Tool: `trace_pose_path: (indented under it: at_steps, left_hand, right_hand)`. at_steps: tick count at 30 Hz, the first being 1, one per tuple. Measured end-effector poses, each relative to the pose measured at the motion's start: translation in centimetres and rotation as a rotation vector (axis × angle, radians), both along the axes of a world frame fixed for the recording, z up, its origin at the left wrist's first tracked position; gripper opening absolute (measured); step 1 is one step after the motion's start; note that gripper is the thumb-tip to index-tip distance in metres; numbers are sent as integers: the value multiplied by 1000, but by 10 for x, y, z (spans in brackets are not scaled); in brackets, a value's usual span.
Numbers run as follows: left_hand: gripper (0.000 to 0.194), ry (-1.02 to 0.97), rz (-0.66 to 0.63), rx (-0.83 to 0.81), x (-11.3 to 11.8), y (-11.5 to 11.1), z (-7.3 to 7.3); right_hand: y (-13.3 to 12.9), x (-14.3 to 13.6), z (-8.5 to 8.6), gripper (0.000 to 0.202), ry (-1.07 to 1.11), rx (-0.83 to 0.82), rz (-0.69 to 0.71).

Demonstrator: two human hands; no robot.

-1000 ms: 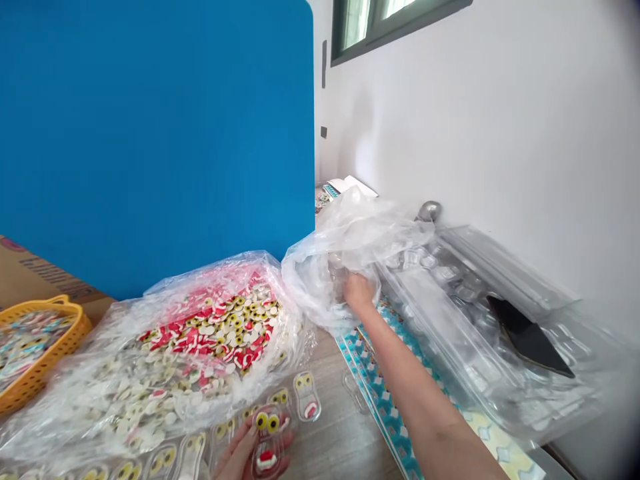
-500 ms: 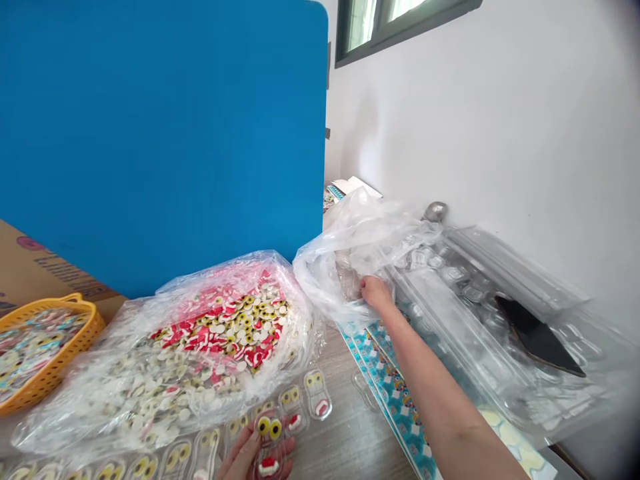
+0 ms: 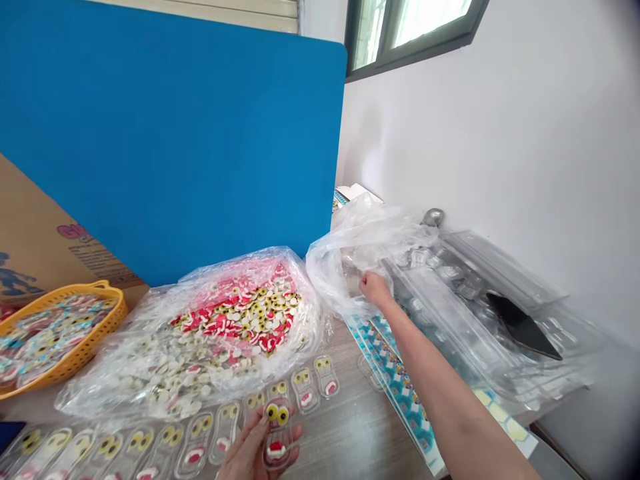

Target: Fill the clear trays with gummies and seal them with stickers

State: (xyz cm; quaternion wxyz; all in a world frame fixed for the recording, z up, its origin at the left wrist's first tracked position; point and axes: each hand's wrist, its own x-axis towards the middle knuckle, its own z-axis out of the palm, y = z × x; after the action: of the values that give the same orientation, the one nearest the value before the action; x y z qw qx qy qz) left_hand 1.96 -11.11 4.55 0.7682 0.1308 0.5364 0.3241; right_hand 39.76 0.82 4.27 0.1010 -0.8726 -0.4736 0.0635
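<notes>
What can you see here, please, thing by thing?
Panel: one, blue, back left
Window: one, dark-framed, top
Wall: one, white, right
Cardboard box: one, brown, left
Basket: one, yellow, left
Packets: many, multicoloured, in basket
Large bag: one, clear, left of centre
Eye and mouth pieces: many, yellow, white, red, in large bag
Second bag: one, translucent white, centre
Packaging: many, clear, right
Flat piece: one, black, amid packaging
Round object: one, silvery, by wall
Patterned sheets: several, turquoise, right of centre
Papers: few, white, far back
Cases: over ten, clear, front row
Unclear object: one, dark blue, bottom left
Table: one, grey, beneath
Held case: one, clear, in left hand
Left hand: one, bottom centre
Right hand: one, at second bag's mouth
</notes>
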Motion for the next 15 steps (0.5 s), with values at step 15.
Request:
trace_pose_path:
  at_steps: [15]
  left_hand:
    - [47,-416,-397,102,13,-23,17]
  right_hand:
    - [-204,-189,5,16,-366,764,929]
